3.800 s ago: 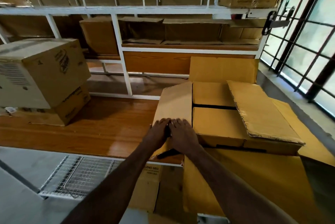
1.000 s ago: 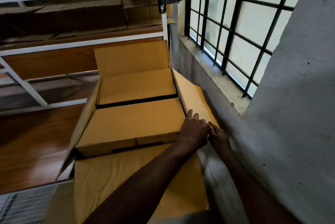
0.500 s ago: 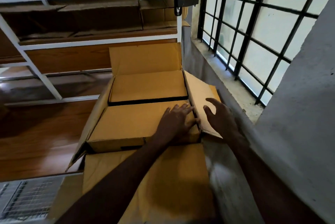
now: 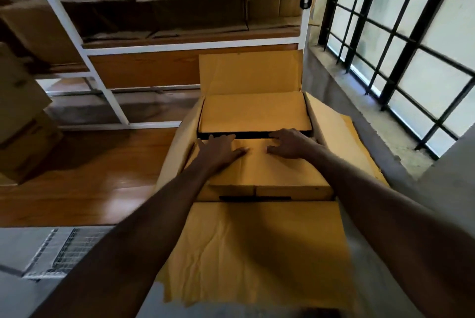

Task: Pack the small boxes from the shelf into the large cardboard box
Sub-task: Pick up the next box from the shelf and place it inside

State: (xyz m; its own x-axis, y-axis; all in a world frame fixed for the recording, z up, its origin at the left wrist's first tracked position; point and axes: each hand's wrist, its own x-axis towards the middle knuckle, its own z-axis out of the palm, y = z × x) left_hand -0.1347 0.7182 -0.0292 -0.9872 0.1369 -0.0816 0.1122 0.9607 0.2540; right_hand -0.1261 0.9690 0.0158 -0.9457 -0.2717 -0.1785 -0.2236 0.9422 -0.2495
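2 small boxes (image 4: 257, 112) fill large cardboard box (image 4: 334, 137); both hands flat on near one, fingers (image 4: 276, 135) gripping nothing; flaps unclosed.

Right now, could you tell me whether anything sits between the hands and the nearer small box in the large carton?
Nothing visible does. The left hand and right hand already rest directly on top of the nearer small box, near its far edge. The large carton's flaps are folded outward, clear of both hands.

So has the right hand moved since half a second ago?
Yes. The right hand has left the large cardboard box's right flap and now rests, fingers curled, on the near small brown cardboard box.
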